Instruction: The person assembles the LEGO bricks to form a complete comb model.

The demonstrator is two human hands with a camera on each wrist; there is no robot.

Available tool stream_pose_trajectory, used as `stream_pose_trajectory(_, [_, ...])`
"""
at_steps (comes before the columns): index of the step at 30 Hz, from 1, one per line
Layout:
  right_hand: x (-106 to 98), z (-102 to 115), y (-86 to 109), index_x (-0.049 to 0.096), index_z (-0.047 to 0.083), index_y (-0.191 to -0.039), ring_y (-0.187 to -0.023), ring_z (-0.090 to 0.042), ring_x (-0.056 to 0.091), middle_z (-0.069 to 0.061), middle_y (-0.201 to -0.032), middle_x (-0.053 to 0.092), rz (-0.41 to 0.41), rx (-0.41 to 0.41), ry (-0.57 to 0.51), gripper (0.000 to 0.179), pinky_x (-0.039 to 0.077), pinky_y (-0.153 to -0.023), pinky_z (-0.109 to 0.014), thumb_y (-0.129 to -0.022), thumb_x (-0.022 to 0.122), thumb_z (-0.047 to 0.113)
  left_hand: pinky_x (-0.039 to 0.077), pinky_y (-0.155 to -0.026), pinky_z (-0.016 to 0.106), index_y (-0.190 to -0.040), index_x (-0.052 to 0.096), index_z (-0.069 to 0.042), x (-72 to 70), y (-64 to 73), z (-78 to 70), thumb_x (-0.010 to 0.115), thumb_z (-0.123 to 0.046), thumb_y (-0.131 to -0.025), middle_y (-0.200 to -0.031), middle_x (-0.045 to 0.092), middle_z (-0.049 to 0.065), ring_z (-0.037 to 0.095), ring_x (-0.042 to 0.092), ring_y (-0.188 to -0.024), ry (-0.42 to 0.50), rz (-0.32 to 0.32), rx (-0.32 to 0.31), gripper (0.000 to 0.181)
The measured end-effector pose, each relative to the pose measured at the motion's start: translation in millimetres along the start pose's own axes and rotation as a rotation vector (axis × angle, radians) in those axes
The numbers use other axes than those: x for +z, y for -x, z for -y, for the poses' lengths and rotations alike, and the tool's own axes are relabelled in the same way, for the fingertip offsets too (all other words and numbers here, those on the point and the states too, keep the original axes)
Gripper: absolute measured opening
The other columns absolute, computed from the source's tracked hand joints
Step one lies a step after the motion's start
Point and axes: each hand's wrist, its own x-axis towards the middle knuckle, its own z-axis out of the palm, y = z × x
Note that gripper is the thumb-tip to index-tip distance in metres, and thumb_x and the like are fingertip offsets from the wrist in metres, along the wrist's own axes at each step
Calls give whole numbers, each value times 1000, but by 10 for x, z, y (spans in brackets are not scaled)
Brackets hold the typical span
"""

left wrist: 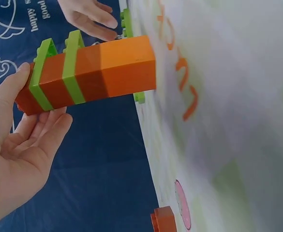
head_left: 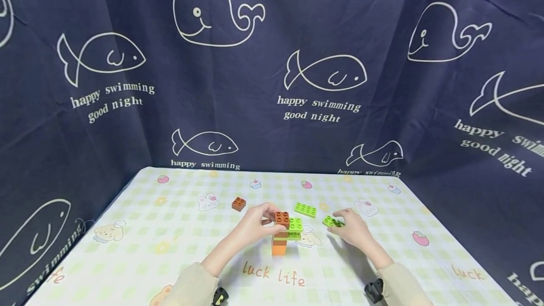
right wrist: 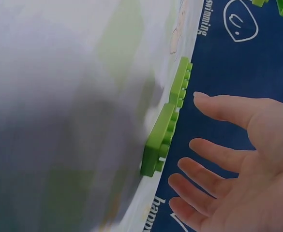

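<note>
A tower of toy building bricks stands upright, with an orange brick [left wrist: 129, 65] at its foot. Above it, brown bricks alternate with two light-green plates [left wrist: 73, 67] that jut out to the right. My left hand [head_left: 254, 221] pinches the top brown brick [head_left: 282, 218] between thumb and fingers. To the right, my right hand [head_left: 354, 228] hovers over a light-green studded brick [head_left: 327, 221]. In the right wrist view its fingers are spread and apart from that green brick [right wrist: 156, 137]. Behind it lies another light-green eight-stud brick [head_left: 305, 209].
A loose brown brick [head_left: 239, 203] lies left of the tower, farther back. The table [head_left: 204, 249] wears a pale checked cloth with printed cartoon figures. A dark blue curtain [head_left: 255, 74] with whales and fish hangs behind and at both sides.
</note>
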Motion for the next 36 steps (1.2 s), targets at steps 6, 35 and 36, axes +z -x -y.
stream_pose_trajectory(6, [-4,-27,-11,61,-6,-114,-104,-45,54,-25,-113,56,26,41,33,51,43,-88,-60,-75,75,24,53,-89,27,-103,60,-8,32,4,36,73,-25,-81,-99,64,0,10,62,-89,44,-19,28,31])
stream_pose_trajectory(35, [68,-138,-69,60,-12,-109,-89,-30,58,-19,-99,63,101,116,30,56,49,-84,-49,-71,79,25,53,-89,24,-106,59,-8,57,48,66,73,-27,-81,-105,62,2,11,62,-92,66,-45,25,34])
stream_pose_trajectory(36, [70,-141,-70,60,-12,-108,-89,-30,58,-19,-98,63,101,119,29,56,49,-84,-49,-71,79,25,53,-89,24,-106,59,-9,60,47,69,73,-27,-81,-104,62,2,11,62,-92,65,-43,23,34])
